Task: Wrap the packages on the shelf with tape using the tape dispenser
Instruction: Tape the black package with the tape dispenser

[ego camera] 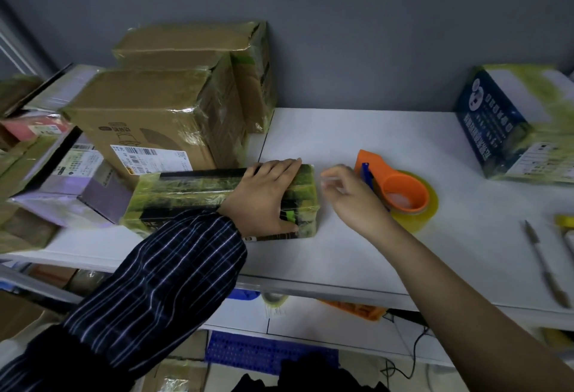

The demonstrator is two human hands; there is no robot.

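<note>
The dark package [192, 196] you're working on lies flat on the white shelf [341, 131], left of the middle and near the front edge, already covered in yellowish clear tape. Your left hand [267, 196] is resting flat on its right end, fingers [279, 168] straight and reaching to the far edge, thumb down along the near edge. The plaid sleeve [161, 276] runs back from that wrist.

Your right hand [348, 196] is in the gap between the package and the tape dispenser [400, 190], close to both. It's motion-blurred with fingers loosely bent, so honestly I can't tell if it's pinching anything or just hanging there.

The dispenser is orange with a blue bit on its left side. It sits on the shelf just right of that hand, with a roll of clear yellowish tape [413, 221] on it.

Further out, a taped cardboard box [149, 112] with a shipping label stands right behind the package, and another one [198, 44] is behind that against the grey wall. A purple box [93, 193] sits to the left. On the far right there's a blue-and-white taped box [509, 118], with a pen-like tool [540, 261] nearer to you.
</note>
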